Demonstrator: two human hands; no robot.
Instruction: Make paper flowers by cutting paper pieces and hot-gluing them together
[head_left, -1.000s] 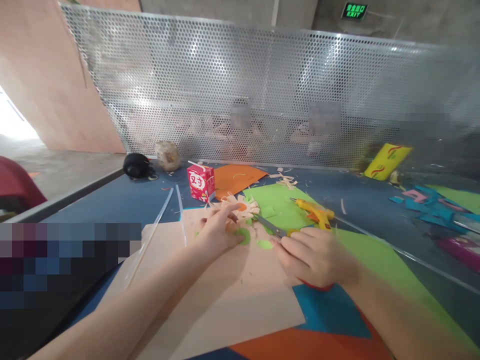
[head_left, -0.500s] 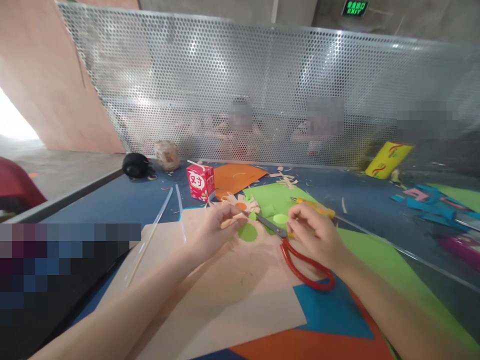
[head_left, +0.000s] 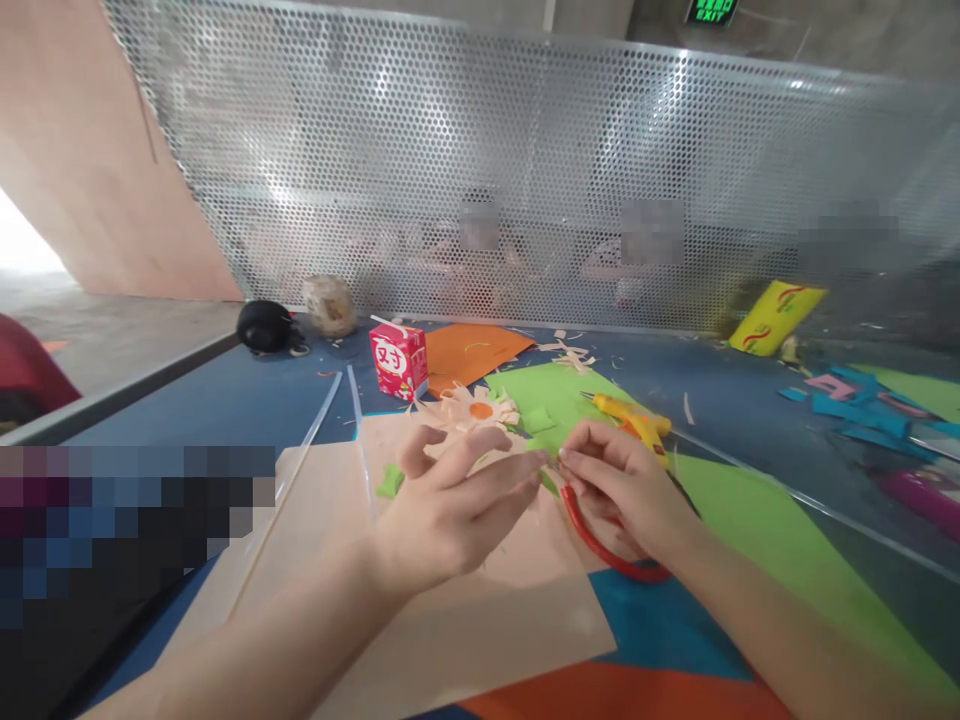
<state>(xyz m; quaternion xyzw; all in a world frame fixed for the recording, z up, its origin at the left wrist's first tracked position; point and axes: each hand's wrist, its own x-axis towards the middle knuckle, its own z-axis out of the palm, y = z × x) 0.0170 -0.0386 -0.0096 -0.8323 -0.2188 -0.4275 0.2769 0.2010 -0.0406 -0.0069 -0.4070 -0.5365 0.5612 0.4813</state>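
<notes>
A matte black rounded object [head_left: 265, 327] sits at the far left of the blue worktop [head_left: 660, 365], beside a pale, cloudy, squat object [head_left: 330, 305]. Thin translucent strips [head_left: 309, 440] lie nearby, partly over a smooth peach paper sheet [head_left: 487, 650]. A glossy red-and-white drink carton [head_left: 399, 360] stands upright with its straw across the top; a flat orange paper sheet [head_left: 480, 352] lies behind it.

Just beyond the left hand [head_left: 457, 515] rests the peach paper flower [head_left: 481, 411], its narrow, ragged petals radiating from a round orange centre. The left hand's fingers fan out, some bent, some stretched rightward; whether they pinch anything cannot be told. The scissors with red looped handles [head_left: 600, 548] lie near the middle, their handle curving beneath the right hand [head_left: 626, 485], their blades mostly hidden. The right hand's fingertips draw together just beside the left's; what they grip, if anything, is unclear.

A hard yellow glue gun [head_left: 634, 415] lies behind that hand, partly over a light green paper sheet [head_left: 577, 388]. Farther right are a shiny yellow packet [head_left: 776, 318] and crumpled blue scraps [head_left: 862, 412].
</notes>
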